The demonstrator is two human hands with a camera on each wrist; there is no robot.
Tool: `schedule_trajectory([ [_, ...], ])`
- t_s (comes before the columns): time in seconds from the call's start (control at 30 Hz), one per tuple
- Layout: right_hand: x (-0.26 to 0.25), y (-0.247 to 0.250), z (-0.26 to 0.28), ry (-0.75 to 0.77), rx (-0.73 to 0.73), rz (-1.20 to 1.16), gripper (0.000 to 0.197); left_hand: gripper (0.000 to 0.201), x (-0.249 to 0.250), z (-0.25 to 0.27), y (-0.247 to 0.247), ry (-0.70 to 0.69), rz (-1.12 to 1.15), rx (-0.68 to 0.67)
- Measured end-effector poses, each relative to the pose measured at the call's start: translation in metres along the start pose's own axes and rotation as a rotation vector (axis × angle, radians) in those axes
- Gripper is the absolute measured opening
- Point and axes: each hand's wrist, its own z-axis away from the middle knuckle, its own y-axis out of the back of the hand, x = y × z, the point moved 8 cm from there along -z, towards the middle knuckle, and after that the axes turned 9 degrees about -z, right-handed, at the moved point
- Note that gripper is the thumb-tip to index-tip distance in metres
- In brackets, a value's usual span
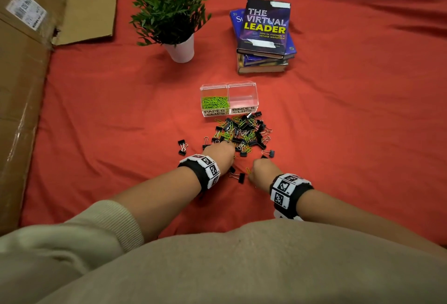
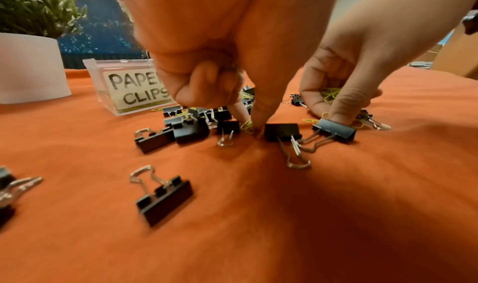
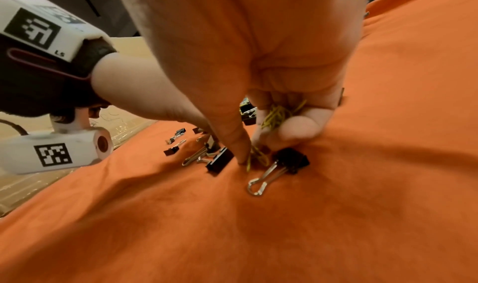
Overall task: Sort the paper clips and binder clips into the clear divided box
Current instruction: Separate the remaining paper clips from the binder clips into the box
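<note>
The clear divided box (image 1: 242, 91) stands on the red cloth, with green paper clips (image 1: 214, 102) in its left half and its "BINDER CLIPS" half bare. In front lies a mixed pile (image 1: 244, 132) of black binder clips and green paper clips. My left hand (image 2: 252, 127) is at the pile's near edge and pinches a green paper clip (image 2: 247, 125) against the cloth. My right hand (image 3: 248, 157) holds a bunch of green paper clips (image 3: 276, 114) in its curled fingers, while thumb and forefinger pinch another paper clip (image 3: 256, 156) between two binder clips (image 3: 220, 160).
Loose binder clips (image 1: 182, 147) lie scattered left of and near the hands. A potted plant (image 1: 180, 45) and a stack of books (image 1: 264, 37) stand behind the box. Flattened cardboard (image 1: 21, 86) covers the left edge.
</note>
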Motion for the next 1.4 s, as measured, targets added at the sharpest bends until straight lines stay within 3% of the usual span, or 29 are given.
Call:
schedule_trajectory([
  [0.2, -0.001, 0.004, -0.002, -0.055, -0.075, 0.026, 0.019, 0.027, -0.003, 0.002, -0.002, -0.025, -0.019, -0.043],
  [0.27, 0.006, 0.012, -0.008, -0.087, -0.075, -0.048, 0.026, 0.027, -0.007, 0.003, -0.004, -0.019, 0.025, -0.060],
  [0.37, 0.015, 0.039, -0.015, -0.096, -0.024, -0.339, 0.016, 0.022, -0.015, 0.004, -0.007, 0.007, 0.197, -0.043],
  [0.5, 0.001, 0.089, -0.031, -0.064, -0.023, -0.810, 0.018, 0.012, -0.032, 0.006, -0.003, 0.107, 0.549, 0.018],
  [0.63, -0.043, 0.132, -0.062, 0.022, 0.023, -0.963, 0.018, 0.017, -0.050, 0.008, 0.003, 0.181, 0.743, 0.013],
  [0.73, -0.080, 0.151, -0.088, 0.094, 0.169, -0.822, 0.013, 0.020, -0.066, 0.009, -0.001, 0.258, 0.811, -0.006],
  [0.83, -0.116, 0.155, -0.106, 0.172, 0.293, -0.477, 0.011, 0.021, -0.080, 0.007, 0.001, 0.292, 0.839, 0.002],
  [0.97, -0.138, 0.140, -0.116, 0.257, 0.240, -0.179, 0.025, 0.023, -0.095, -0.001, 0.022, 0.248, 0.696, 0.015],
  [1.1, -0.128, 0.143, -0.103, 0.341, 0.250, -0.215, 0.035, 0.017, -0.105, -0.019, 0.058, 0.215, 0.550, 0.082],
  [1.2, -0.104, 0.145, -0.075, 0.357, 0.283, -0.301, 0.022, 0.022, -0.109, -0.039, 0.089, 0.187, 0.476, 0.184],
  [1.27, -0.084, 0.128, -0.056, 0.334, 0.200, -0.241, 0.015, 0.024, -0.107, -0.053, 0.103, 0.168, 0.427, 0.209],
  [1.4, -0.038, 0.061, -0.029, 0.222, -0.114, 0.063, 0.026, 0.026, -0.097, -0.075, 0.109, 0.118, 0.314, 0.175],
])
